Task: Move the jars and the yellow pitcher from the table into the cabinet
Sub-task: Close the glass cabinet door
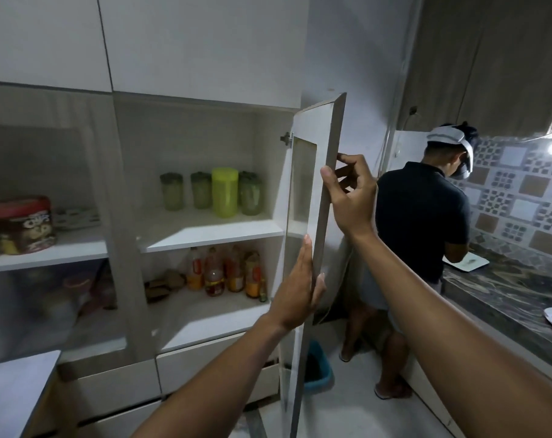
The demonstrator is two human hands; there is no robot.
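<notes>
The yellow pitcher (pixel 224 191) stands on the upper shelf (pixel 211 232) of the open cabinet, between three green-lidded jars: one (pixel 171 191), a second (pixel 201 190) and a third (pixel 250 193). The cabinet door (pixel 315 216) swings out edge-on towards me. My left hand (pixel 300 281) lies flat against the door's inner face with its thumb wrapped around the edge. My right hand (pixel 350 192) pinches the door's outer edge higher up.
Sauce bottles (pixel 227 271) fill the lower shelf. A snack tub (pixel 19 224) sits behind the closed left glass door. A person (pixel 421 222) stands at the dark counter (pixel 505 295) to the right. A blue bin (pixel 320 368) is on the floor behind the door. A table corner (pixel 12 384) shows at lower left.
</notes>
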